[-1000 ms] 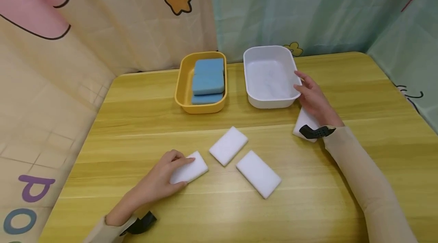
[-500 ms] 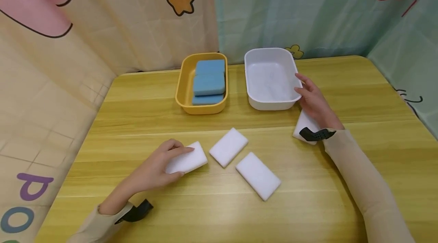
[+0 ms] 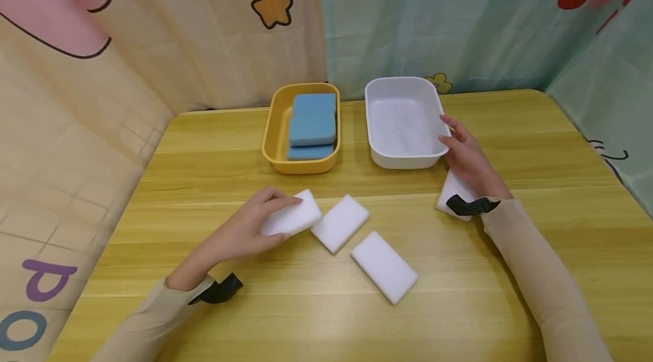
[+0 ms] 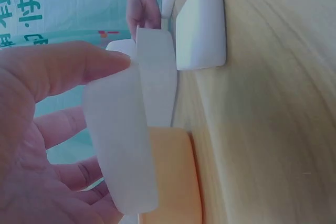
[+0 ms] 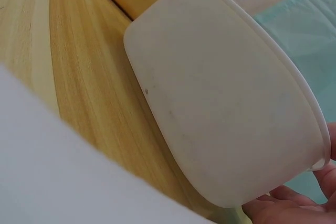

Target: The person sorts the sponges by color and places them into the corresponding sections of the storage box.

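Note:
My left hand (image 3: 245,229) pinches a white sponge (image 3: 293,216) between thumb and fingers, held above the table. The left wrist view shows this sponge (image 4: 121,145) from the side. With its fingers at the right rim, my right hand (image 3: 469,161) holds a white plastic bin (image 3: 408,162), whose inside shows nothing lying in it. Two white sponges, one nearer (image 3: 385,267) and one farther (image 3: 340,224), lie on the table between the hands. Another white sponge (image 3: 453,195) is partly hidden beneath my right wrist.
To the left of the white bin stands a yellow bin (image 3: 306,167) with several blue sponges (image 3: 312,130) inside. Both bins are near the back edge of the wooden table (image 3: 204,175). Printed curtains (image 3: 214,39) hang behind and beside it.
My left hand has lifted the white sponge off the table and moved it forward, then a little right, towards the bins. The right hand stays at the white bin's rim.

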Tool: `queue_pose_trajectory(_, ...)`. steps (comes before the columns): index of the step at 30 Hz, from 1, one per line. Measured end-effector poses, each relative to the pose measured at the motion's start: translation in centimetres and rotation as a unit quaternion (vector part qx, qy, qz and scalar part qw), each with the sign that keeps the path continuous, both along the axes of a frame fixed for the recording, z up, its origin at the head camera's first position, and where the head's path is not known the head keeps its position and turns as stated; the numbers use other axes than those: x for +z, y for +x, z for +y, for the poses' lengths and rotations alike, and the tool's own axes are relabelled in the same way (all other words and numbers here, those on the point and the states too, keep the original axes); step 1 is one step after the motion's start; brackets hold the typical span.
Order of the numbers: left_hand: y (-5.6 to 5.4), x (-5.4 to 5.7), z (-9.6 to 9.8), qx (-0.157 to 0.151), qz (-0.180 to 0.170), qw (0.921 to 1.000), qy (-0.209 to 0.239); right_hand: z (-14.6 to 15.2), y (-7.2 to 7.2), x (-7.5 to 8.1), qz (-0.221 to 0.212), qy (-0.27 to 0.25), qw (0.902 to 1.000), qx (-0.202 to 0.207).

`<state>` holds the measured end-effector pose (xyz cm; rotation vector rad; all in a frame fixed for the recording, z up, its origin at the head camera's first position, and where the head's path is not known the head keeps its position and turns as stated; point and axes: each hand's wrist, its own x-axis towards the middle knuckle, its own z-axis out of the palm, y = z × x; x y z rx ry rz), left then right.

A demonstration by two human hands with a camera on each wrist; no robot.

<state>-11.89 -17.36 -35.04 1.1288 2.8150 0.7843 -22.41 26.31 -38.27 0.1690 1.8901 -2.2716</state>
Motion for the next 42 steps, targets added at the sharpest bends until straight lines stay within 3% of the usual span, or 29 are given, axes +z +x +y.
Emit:
queue_pose_trajectory(28, -5.9, 3.1, 4.9, -0.050, 0.009, 0.9978, 0.043, -0.4, 0.0, 0.5, 0.006, 0.008, 0.9999, 0.003)
queue_pose_trajectory(42, -8.5, 3.2, 7.7, -0.047, 0.000, 0.9986, 0.024, -0.3, 0.2, 0.2, -0.003, 0.014, 0.9999, 0.005)
